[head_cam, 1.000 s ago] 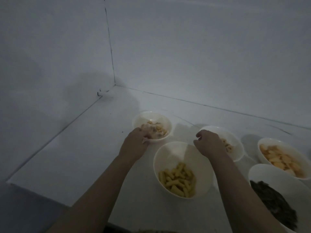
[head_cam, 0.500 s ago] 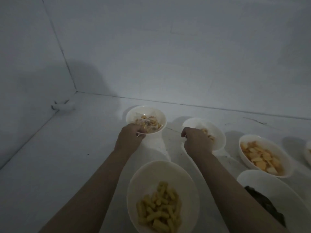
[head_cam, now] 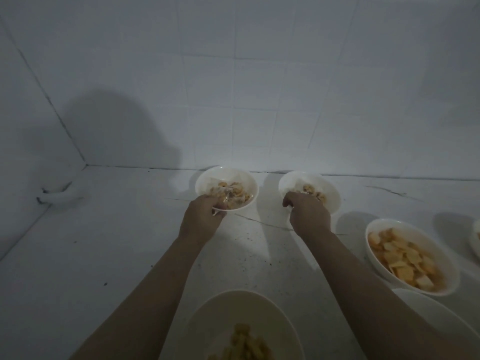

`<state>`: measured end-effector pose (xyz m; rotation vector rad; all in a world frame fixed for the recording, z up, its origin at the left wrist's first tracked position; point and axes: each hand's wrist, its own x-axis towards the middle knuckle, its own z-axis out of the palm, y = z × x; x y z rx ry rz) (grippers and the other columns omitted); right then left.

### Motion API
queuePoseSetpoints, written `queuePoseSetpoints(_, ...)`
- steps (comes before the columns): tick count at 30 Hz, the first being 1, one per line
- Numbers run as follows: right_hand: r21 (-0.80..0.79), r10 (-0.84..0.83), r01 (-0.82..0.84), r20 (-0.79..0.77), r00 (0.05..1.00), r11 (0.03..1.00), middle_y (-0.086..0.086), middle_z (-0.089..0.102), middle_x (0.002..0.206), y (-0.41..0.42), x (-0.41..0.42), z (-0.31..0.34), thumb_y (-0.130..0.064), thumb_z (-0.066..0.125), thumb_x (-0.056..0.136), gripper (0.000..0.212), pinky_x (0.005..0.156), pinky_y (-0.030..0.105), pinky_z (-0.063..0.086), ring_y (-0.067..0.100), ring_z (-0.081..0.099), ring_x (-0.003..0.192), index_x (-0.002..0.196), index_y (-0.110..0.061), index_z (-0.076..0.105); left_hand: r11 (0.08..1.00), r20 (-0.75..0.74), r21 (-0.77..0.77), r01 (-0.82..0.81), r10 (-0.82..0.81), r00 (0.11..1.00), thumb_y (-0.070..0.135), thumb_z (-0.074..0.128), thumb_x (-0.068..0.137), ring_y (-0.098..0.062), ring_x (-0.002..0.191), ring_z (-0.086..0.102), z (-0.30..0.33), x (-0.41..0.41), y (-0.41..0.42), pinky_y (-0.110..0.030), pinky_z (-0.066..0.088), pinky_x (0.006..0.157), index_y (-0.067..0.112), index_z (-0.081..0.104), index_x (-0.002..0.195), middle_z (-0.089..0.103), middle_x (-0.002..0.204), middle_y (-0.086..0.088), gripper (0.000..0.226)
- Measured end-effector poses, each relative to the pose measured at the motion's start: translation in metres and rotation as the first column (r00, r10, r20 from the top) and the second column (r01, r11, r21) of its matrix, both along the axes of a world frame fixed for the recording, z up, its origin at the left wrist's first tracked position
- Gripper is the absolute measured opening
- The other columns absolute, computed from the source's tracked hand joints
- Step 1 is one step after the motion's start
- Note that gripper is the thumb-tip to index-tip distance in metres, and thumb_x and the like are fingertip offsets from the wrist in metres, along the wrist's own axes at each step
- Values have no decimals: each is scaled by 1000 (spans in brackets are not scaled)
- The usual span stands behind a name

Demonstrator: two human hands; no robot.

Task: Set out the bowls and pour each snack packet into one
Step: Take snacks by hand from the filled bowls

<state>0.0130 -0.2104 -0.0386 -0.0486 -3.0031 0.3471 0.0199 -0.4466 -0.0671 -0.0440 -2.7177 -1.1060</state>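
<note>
**Desk:** What are the hands doing in this dim shot over the white counter [head_cam: 130,255]?

**Photographer:** Both are reaching to the two small bowls sitting close to the tiled back wall [head_cam: 259,100]. The left hand [head_cam: 204,216] is gripping the near rim of the left small bowl [head_cam: 249,183], fingers curled, with the thumb seeming to press on a clear snack packet [head_cam: 228,193] that is lying inside among yellowish pieces. The right hand [head_cam: 309,214] is curling its fingers over the near rim of the right small bowl [head_cam: 332,196], where a second clear packet [head_cam: 298,185] is showing beside a few snack pieces. Whether those fingers are pinching the packet or only the rim, I cannot tell.

**Desk:** And the other bowls?

**Photographer:** A bowl of orange crackers [head_cam: 452,266] is standing to the right, nearer the camera than the small pair. Just below it, the rim of another white bowl [head_cam: 428,305] is peeking out beside the right forearm, its contents hidden. A large bowl of yellow sticks [head_cam: 220,307] is sitting at the bottom edge between the forearms, blurred. At the far right edge, a sliver of one more bowl [head_cam: 475,240] is showing.

**Desk:** Anything else?

**Photographer:** Dark specks are lying on the counter between the arms, and a white pipe fitting [head_cam: 61,196] is jutting from the left wall near the corner.
</note>
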Motion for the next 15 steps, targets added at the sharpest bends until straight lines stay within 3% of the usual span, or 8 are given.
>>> queuePoseSetpoints(4, 3, 25, -25, -3, 1000, 1000, 5, 65, 113, -1, 2, 3, 1, 45, 90, 38, 85, 36, 48, 27, 60, 103, 113, -20, 65, 999, 6, -51, 6, -6, 1000, 16, 72, 83, -22, 88, 64, 5, 7, 2, -35, 53, 80, 13, 74, 98, 64, 100, -5, 15)
queuePoseSetpoints(6, -10, 40, -40, -35, 999, 999, 4, 66, 114, -1, 8, 7, -4, 48, 91, 31, 87, 38, 50, 26, 61, 103, 111, -20, 67, 996, -21, -90, 2, -4, 1000, 18, 71, 84, -23, 89, 63, 13, 15, 6, -32, 53, 78, 14, 72, 101, 62, 105, -3, 18)
queuePoseSetpoints(10, -134, 59, -69, -82, 995, 989, 1, 69, 115, 3, 31, 25, -13, 53, 93, 23, 85, 35, 51, 24, 62, 105, 110, -19, 68, 991, -80, -132, 31, -42, 996, 21, 67, 87, -15, 84, 62, 45, 43, 26, -29, 50, 77, 19, 70, 104, 59, 107, 7, 18)
queuePoseSetpoints(15, -319, -16, -36, -157, 987, 947, -7, 70, 107, 29, 89, 49, -14, 56, 92, 20, 81, 31, 52, 17, 64, 92, 105, -22, 69, 981, -140, -56, 186, -192, 971, 24, 64, 89, -2, 80, 60, 86, 81, 77, -28, 50, 78, 26, 67, 101, 60, 101, 16, 12)
